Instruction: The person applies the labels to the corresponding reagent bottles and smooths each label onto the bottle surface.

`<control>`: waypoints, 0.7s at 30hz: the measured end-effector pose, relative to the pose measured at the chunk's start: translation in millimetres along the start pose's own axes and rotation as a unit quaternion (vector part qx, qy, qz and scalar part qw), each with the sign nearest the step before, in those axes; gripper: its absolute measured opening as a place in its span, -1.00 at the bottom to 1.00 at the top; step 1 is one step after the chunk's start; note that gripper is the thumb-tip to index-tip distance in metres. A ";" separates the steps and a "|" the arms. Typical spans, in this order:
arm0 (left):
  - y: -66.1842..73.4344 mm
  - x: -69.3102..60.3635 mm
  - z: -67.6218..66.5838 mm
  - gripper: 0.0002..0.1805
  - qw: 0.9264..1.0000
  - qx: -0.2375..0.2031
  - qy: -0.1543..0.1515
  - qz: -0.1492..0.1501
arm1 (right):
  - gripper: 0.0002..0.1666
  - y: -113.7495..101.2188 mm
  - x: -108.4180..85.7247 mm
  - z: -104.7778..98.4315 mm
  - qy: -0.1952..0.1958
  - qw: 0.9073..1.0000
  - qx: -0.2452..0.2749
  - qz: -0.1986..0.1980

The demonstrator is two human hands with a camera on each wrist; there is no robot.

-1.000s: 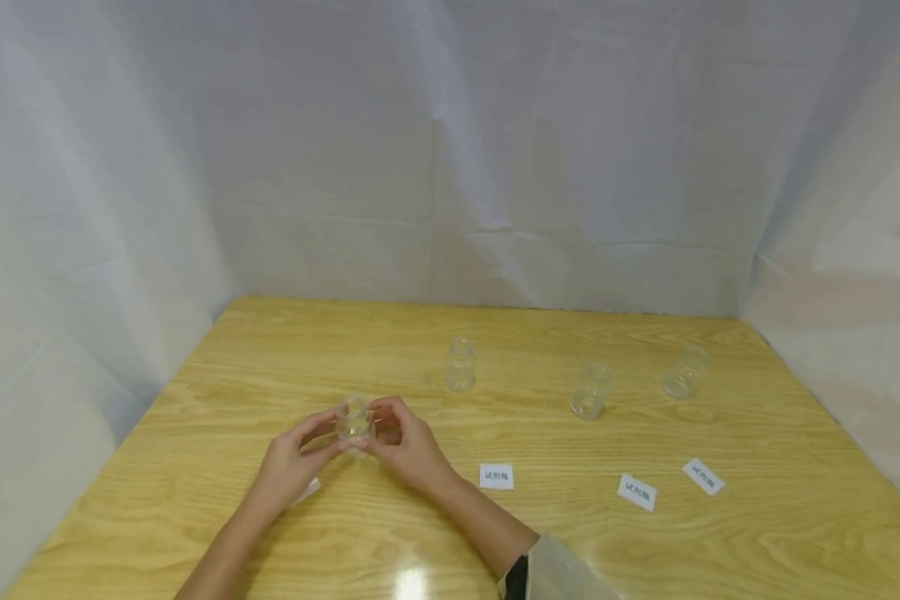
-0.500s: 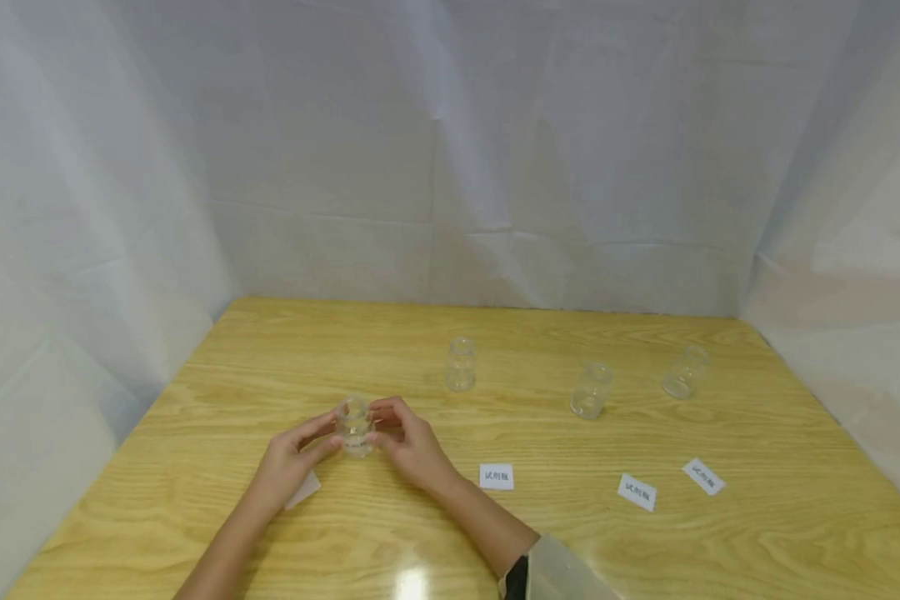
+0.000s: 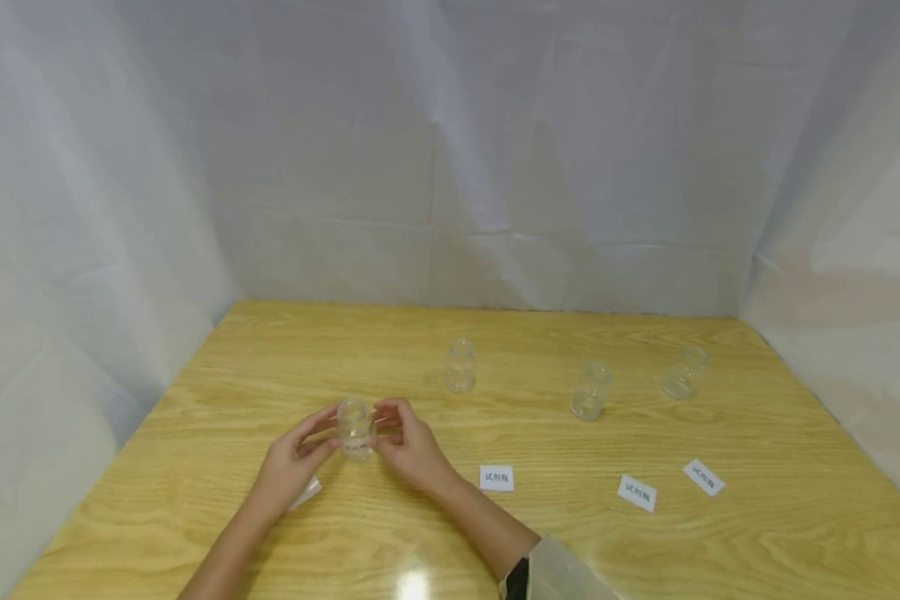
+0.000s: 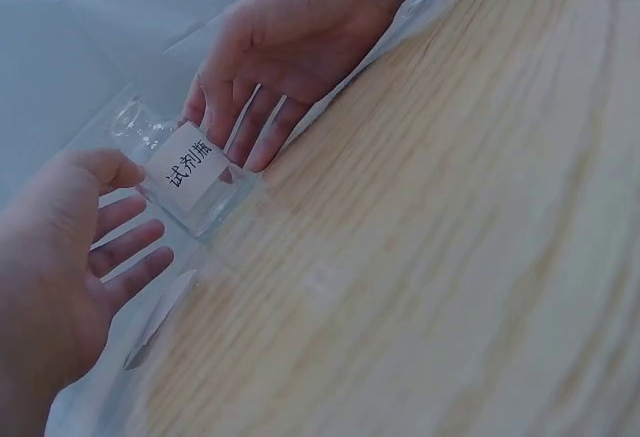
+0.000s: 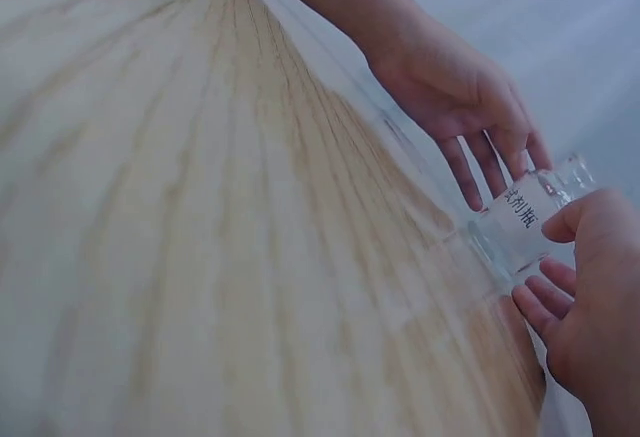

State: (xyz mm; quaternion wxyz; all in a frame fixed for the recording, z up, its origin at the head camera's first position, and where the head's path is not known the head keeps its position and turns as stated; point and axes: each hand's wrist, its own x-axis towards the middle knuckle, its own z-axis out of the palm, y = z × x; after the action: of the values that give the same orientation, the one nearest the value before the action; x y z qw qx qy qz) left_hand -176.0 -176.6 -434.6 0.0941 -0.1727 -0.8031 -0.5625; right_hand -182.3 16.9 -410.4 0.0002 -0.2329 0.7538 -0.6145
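Right, three clear-glass bottles [image 3: 591, 392] are standing; my curled left hand [image 3: 288, 462] and right hand [image 3: 412, 454] are holding a white-labelled bottle [image 4: 188, 174].

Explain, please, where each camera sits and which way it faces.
Head: on the head, facing forward and down over the table; left hand, right hand, forearms and right sleeve show.
Left wrist: on that wrist, facing the labelled bottle; both hands show.
Right wrist: on that wrist, facing the same bottle; both hands show.
Shared: both wrist views contain the bottle, its label and both hands.
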 end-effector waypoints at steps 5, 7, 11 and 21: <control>-2.0 3.6 1.9 -0.54 0.993 0.008 0.077 0.086 | -0.55 -5.9 -2.9 -2.4 0.020 1.000 -0.004 -0.002; 2.2 6.4 5.7 -0.54 0.981 0.004 0.128 0.144 | -0.56 -9.6 -4.2 -6.4 0.026 1.000 0.000 -0.002; 34.5 11.4 22.3 -0.62 0.945 -0.036 0.197 0.258 | -0.62 -17.6 -4.3 -21.8 0.045 0.999 0.007 -0.020; 66.8 46.3 98.5 -0.64 0.964 -0.058 0.163 0.202 | -0.66 -12.8 6.6 -84.1 0.139 0.986 -0.025 -0.085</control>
State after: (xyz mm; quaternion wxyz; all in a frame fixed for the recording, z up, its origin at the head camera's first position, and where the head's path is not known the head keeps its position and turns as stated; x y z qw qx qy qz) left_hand -188.9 -55.9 -394.9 0.3248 -0.2426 -0.6913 -0.5981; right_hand -207.7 90.8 -376.0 -0.1631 -0.2080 0.7393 -0.6193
